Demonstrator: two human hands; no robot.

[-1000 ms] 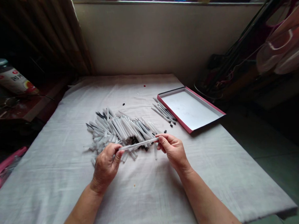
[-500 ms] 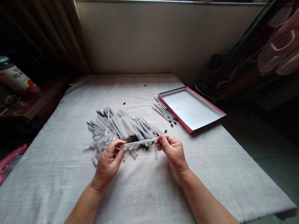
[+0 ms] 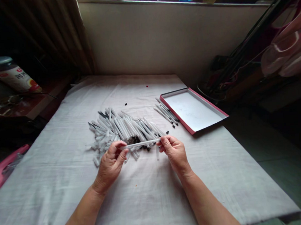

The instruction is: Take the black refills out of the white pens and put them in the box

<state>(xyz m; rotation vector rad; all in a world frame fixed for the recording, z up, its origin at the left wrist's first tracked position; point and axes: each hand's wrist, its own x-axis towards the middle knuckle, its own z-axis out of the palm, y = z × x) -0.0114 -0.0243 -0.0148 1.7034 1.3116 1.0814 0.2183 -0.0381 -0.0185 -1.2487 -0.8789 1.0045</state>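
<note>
A thin whitish pen is held level between both hands. My left hand pinches its left end between thumb and fingers. At its right end, my right hand is closed on it, the fingertips partly hidden. Just behind the pen lies a loose pile of similar whitish pens, some with dark parts showing. Short translucent pen caps lie at the pile's left side. A smaller row of pens rests beside the box lid. Small black plugs are scattered near that row.
A shallow red-edged box lid with a white inside lies at the right of the cloth-covered table. On a side shelf at the left stands a labelled jar. A pink plastic object is beside the table's left edge.
The whole view has shifted very slightly. Both hands keep the same hold on the pen, and the pile looks unchanged.
</note>
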